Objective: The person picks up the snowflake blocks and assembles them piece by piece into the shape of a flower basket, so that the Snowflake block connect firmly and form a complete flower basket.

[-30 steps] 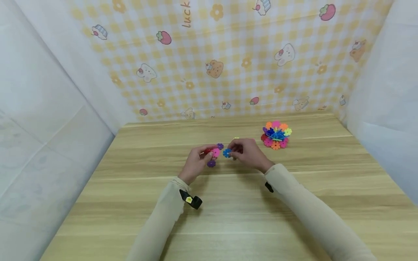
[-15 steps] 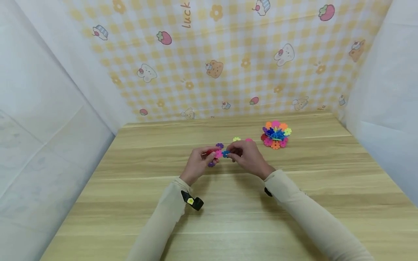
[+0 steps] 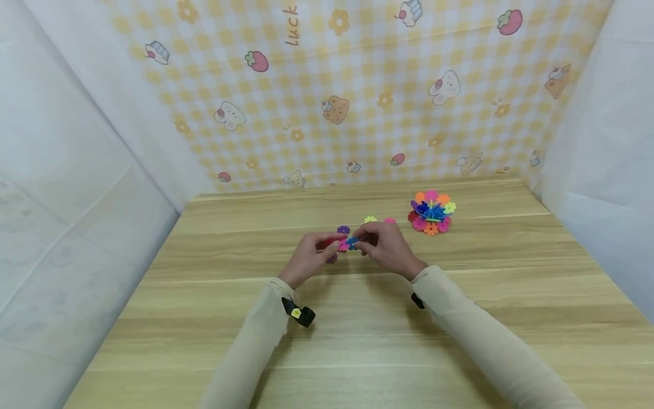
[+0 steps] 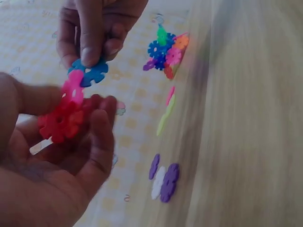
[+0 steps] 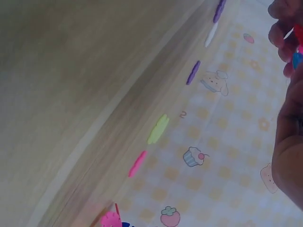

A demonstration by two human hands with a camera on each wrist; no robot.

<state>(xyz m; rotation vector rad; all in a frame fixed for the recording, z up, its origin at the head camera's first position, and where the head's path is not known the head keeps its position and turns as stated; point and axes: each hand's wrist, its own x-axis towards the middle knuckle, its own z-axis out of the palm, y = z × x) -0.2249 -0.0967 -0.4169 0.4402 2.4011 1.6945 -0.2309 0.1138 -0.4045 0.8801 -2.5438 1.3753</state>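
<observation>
Left hand [image 3: 309, 255] grips a red flower-shaped interlocking disc [image 4: 60, 124] with a pink disc [image 4: 73, 87] joined at its edge. My right hand [image 3: 389, 247] pinches a blue disc [image 4: 93, 73] between thumb and fingers. In the left wrist view the blue disc's edge overlaps the top of the pink one, at an angle to it. Both hands are close together above the middle of the table. The right wrist view shows only slivers of the red and blue discs [image 5: 297, 60] at its edge.
Behind the hands lie loose discs: purple [image 3: 343, 229], yellow-green [image 3: 370, 219] and pink [image 3: 390, 220]. A white disc [image 4: 158, 182] lies beside a second purple one [image 4: 170, 182]. A multicoloured disc assembly [image 3: 431, 213] stands at the back right, before a checked cloth [image 3: 286, 113].
The right hand has brought the blue disc left to the pink disc; a gap between them has gone. The left hand has barely moved. Yellow-green and pink discs behind the right hand show more.
</observation>
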